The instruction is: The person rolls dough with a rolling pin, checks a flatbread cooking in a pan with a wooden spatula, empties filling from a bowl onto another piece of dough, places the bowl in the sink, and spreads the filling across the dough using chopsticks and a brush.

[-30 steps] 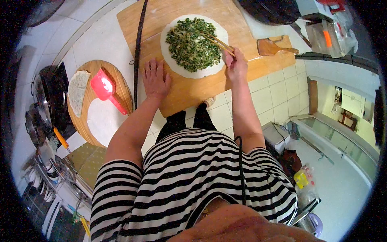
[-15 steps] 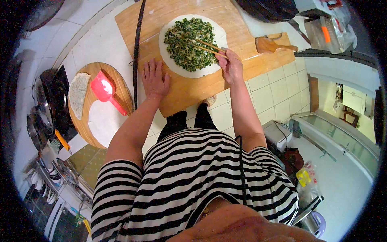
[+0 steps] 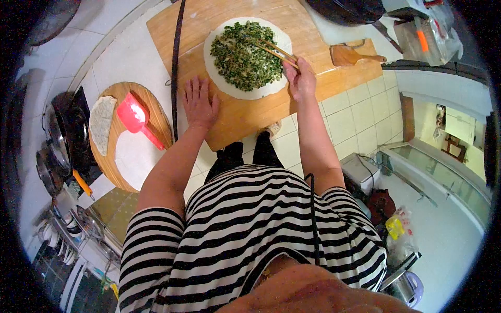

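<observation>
A round sheet of dough point(image 3: 211, 78) lies on the wooden board point(image 3: 240, 125). Chopped green filling point(image 3: 242, 57) covers most of it, leaving a pale rim all round. My right hand point(image 3: 301, 81) grips a pair of chopsticks point(image 3: 276, 52) at the dough's right edge, their tips over the filling. Fingers spread, my left hand point(image 3: 200, 101) rests flat on the board, left of the dough and apart from it.
On the left, a round wooden board point(image 3: 162, 115) carries a folded filled piece point(image 3: 103, 122), a red scoop point(image 3: 135, 115) and another dough sheet point(image 3: 133, 161). A wooden paddle point(image 3: 349, 56) lies at the board's right end. A dark strap point(image 3: 177, 68) hangs across the view.
The chopstick tips have shifted slightly up and left over the filling, and my right hand has tilted with them. My left hand has stayed in place.
</observation>
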`<control>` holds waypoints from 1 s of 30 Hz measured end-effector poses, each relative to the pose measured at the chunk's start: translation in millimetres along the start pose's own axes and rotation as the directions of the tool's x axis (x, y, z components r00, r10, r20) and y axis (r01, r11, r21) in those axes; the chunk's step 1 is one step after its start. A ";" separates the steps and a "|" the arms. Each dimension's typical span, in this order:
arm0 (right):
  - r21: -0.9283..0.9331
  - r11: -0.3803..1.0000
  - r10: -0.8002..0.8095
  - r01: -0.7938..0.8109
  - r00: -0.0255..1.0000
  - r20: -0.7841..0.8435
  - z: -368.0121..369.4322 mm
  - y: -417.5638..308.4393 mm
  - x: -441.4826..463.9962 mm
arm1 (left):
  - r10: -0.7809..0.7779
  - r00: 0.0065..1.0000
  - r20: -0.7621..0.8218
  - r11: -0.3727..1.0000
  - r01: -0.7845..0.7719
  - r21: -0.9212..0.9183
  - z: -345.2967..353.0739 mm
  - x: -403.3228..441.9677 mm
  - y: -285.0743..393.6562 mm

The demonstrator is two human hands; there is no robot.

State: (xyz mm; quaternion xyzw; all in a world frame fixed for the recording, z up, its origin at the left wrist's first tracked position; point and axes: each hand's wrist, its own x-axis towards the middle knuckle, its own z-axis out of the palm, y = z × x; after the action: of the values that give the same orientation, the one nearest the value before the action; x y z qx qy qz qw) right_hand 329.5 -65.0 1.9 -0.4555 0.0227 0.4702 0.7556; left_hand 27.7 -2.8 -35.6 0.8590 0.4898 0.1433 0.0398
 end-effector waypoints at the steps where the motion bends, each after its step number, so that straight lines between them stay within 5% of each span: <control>1: 0.004 1.000 -0.005 0.005 1.000 -0.008 1.1 3.3 4.6 | 0.003 1.000 0.001 1.000 -0.003 0.002 -0.2 0.0 -0.4; 16: -0.009 0.994 -0.109 0.108 0.988 -0.113 -61.2 -28.2 -14.8 | -0.019 0.999 0.051 1.000 0.018 0.016 -0.7 -0.7 0.6; 23: -0.016 0.998 -0.052 0.053 0.998 0.045 -39.4 -2.4 -12.1 | 0.003 1.000 0.023 1.000 -0.003 -0.003 3.7 -1.7 -1.4; 26: -0.027 0.997 -0.080 0.079 0.996 -0.033 -36.4 -7.7 -21.6 | 0.015 1.000 0.014 1.000 -0.015 -0.002 2.7 -1.8 -1.5; 30: -0.009 0.999 -0.036 0.036 0.998 0.053 -86.5 -18.1 -16.8 | -0.004 0.999 0.035 1.000 0.005 -0.001 -8.8 -0.2 5.6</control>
State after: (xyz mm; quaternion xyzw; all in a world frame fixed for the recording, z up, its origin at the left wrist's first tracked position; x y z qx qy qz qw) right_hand 367.4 -140.6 -28.7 -0.4471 -0.0080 0.4685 0.7619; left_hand 29.7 -6.5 -26.1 0.8603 0.4909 0.1286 0.0491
